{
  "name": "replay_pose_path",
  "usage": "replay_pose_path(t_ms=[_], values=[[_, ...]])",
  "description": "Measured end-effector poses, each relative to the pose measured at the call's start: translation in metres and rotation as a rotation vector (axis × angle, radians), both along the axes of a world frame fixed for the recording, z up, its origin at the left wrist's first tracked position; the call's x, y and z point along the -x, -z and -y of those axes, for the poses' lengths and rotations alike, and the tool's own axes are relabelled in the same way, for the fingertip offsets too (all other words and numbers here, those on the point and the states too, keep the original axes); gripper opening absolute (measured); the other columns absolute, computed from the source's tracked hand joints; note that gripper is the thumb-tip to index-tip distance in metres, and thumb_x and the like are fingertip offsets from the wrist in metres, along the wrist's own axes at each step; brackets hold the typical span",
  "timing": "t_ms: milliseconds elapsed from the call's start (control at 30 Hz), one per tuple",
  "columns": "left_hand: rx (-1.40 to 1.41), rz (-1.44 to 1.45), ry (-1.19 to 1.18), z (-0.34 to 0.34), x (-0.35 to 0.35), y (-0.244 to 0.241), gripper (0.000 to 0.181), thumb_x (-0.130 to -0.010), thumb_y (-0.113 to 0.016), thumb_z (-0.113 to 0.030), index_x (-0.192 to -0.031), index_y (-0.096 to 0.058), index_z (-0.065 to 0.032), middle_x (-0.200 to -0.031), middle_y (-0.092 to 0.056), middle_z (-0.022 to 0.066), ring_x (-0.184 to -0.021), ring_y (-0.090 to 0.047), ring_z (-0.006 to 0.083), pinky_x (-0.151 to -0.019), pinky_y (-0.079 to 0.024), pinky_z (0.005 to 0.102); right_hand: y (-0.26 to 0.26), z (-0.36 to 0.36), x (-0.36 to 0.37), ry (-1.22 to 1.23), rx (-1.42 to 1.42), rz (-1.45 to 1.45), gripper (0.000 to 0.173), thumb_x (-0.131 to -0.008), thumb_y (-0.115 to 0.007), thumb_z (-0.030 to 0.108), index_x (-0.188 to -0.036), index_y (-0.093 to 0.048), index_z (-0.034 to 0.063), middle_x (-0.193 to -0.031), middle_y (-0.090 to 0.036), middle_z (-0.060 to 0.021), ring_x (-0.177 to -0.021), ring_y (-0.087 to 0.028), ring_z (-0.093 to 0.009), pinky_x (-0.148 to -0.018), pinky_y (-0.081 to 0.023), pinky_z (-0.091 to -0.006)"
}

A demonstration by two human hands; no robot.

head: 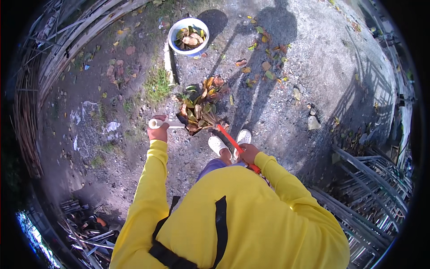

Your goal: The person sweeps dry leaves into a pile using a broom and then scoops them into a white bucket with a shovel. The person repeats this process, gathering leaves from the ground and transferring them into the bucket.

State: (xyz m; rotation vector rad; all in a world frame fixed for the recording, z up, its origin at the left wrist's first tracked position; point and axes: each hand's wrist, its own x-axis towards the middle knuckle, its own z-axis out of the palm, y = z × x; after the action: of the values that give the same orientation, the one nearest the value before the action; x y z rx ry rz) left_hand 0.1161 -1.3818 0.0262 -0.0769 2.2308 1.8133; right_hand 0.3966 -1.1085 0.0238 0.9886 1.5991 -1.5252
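Observation:
My left hand (158, 129) grips a white tubular handle (173, 124), whose far end meets a dark dustpan edge (182, 118) mostly hidden under leaves. In my right hand (248, 154) is the red handle (230, 138) of a broom, its thin bristles (211, 118) resting against a heap of dry and green leaves (201, 101). The heap lies on and beyond the dustpan, in front of my feet. Farther off, a white and blue bucket (172, 36) stands upright, with brown and green leaves (190, 38) inside.
Scattered leaves (268, 72) lie on the gravel beyond my white clogs (217, 144). A narrow concrete edge (168, 64) runs below the bucket beside a grass tuft (158, 85). A pale stone (313, 123) sits to the right. Wooden strips (366, 188) are piled at lower right, others at left.

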Motion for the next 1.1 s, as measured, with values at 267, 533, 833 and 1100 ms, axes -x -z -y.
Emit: replay_pose_path(t_ms=[267, 533, 833, 1100], values=[[-0.045, 0.106, -0.142, 0.022, -0.028, -0.009, 0.028, -0.062, -0.061, 0.012, -0.083, -0.057, -0.0052, -0.101, -0.066, 0.0130, -0.095, -0.061, 0.0217, -0.086, -0.048, 0.0347, -0.084, -0.127, 0.073, -0.232, -0.238, -0.083, 0.058, -0.081, -0.057, 0.002, -0.137, -0.045, 0.0089, -0.068, -0.059, -0.0084, -0.049, -0.055, -0.015, -0.045, -0.046, -0.0302], [0.114, 0.062, 0.117, -0.020, -0.048, 0.004, 0.030, -0.069, -0.069, 0.008, -0.093, -0.061, -0.0085, -0.098, -0.065, 0.0051, -0.089, -0.059, 0.0166, -0.082, -0.047, 0.0309, 0.104, -0.076, 0.150, -0.314, -0.507, -0.023, 0.033, -0.076, -0.061, 0.015, -0.106, -0.063, 0.0013, -0.096, -0.068, -0.0204, -0.092, -0.067, -0.036, -0.076, -0.055, -0.0433], [0.049, 0.102, 0.121, -0.002, -0.065, 0.028, 0.033, -0.068, -0.068, 0.011, -0.094, -0.061, -0.0091, -0.102, -0.063, 0.0046, -0.095, -0.058, 0.0165, -0.086, -0.047, 0.0316, 0.045, 0.023, 0.046, -0.431, -0.324, -0.204, 0.054, -0.076, -0.061, 0.014, -0.128, -0.051, 0.0020, -0.100, -0.066, -0.0204, -0.089, -0.066, -0.033, -0.078, -0.052, -0.0403], [0.047, 0.103, 0.082, 0.005, -0.066, 0.018, 0.029, -0.069, -0.063, 0.012, -0.091, -0.061, -0.0079, -0.093, -0.064, 0.0041, -0.085, -0.059, 0.0139, -0.078, -0.048, 0.0282, -0.054, -0.115, 0.056, -0.254, -0.134, -0.022, 0.058, -0.079, -0.059, 0.005, -0.136, -0.048, 0.0084, -0.067, -0.061, -0.0098, -0.050, -0.057, -0.017, -0.046, -0.047, -0.0320]])
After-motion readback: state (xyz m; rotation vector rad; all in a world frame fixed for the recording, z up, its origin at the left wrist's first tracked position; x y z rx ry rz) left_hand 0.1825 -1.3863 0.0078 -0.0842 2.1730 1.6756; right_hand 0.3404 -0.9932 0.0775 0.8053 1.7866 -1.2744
